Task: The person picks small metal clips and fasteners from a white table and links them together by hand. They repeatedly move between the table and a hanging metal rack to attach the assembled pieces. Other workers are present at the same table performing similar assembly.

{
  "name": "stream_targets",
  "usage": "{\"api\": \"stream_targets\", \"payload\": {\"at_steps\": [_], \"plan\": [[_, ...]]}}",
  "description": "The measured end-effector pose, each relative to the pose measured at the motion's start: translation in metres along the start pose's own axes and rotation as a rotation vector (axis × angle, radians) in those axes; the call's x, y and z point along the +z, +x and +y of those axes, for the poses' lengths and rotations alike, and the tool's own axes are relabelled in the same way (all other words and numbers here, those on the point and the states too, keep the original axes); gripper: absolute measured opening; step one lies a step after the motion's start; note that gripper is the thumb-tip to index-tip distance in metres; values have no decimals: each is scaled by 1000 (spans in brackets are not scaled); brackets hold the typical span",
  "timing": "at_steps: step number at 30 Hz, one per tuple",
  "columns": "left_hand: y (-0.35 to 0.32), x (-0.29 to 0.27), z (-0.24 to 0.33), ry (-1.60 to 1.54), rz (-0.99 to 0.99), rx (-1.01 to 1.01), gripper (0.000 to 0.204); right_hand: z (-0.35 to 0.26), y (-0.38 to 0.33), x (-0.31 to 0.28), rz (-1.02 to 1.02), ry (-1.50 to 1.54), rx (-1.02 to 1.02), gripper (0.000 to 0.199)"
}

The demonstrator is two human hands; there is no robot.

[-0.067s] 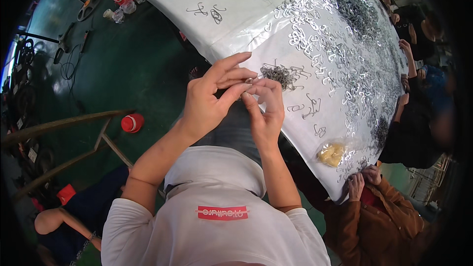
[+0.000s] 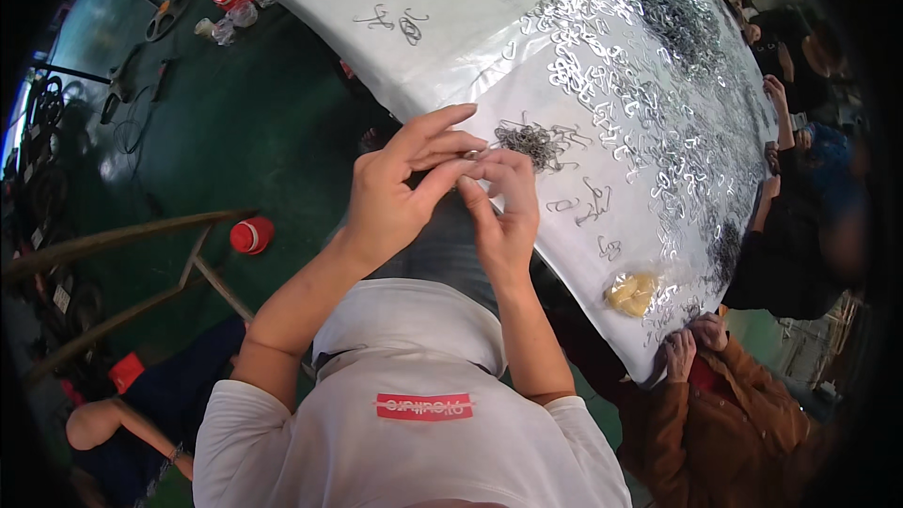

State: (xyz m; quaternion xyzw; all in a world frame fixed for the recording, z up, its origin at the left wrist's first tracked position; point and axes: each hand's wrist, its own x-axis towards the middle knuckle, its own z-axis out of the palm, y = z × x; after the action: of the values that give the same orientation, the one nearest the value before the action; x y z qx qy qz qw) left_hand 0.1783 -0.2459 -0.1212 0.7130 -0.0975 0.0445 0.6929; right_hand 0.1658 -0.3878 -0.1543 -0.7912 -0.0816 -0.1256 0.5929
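My left hand and my right hand meet at the table's near edge, thumbs and fingertips pinched together. A small shiny curved metal piece shows between the fingertips; most of it is covered, so its full shape is hidden. The left hand's upper fingers stretch out above it. Just beyond the right fingers lies a tangled pile of dark wire hooks on the white-covered table. A few linked hooks rest to the right of that pile.
Many silvery bent hooks spread across the table, heaped densely at the far side. A yellow lump in a plastic bag sits near the right corner. Other people's hands rest along the right edge. A wooden frame stands left, beside a red container.
The pinched hands have shifted very slightly left, and the view has moved a little. The same grip on the small metal piece continues.
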Motion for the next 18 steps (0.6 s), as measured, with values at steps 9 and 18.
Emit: {"api": "stream_targets", "payload": {"at_steps": [9, 18], "plan": [[-6, -7, -12, 32, 96, 31, 33, 100, 92, -123, -73, -731, 188, 10], [-14, -9, -12, 2, 121, -40, 33, 149, 108, -144, -433, -1047, 60, 13]]}}
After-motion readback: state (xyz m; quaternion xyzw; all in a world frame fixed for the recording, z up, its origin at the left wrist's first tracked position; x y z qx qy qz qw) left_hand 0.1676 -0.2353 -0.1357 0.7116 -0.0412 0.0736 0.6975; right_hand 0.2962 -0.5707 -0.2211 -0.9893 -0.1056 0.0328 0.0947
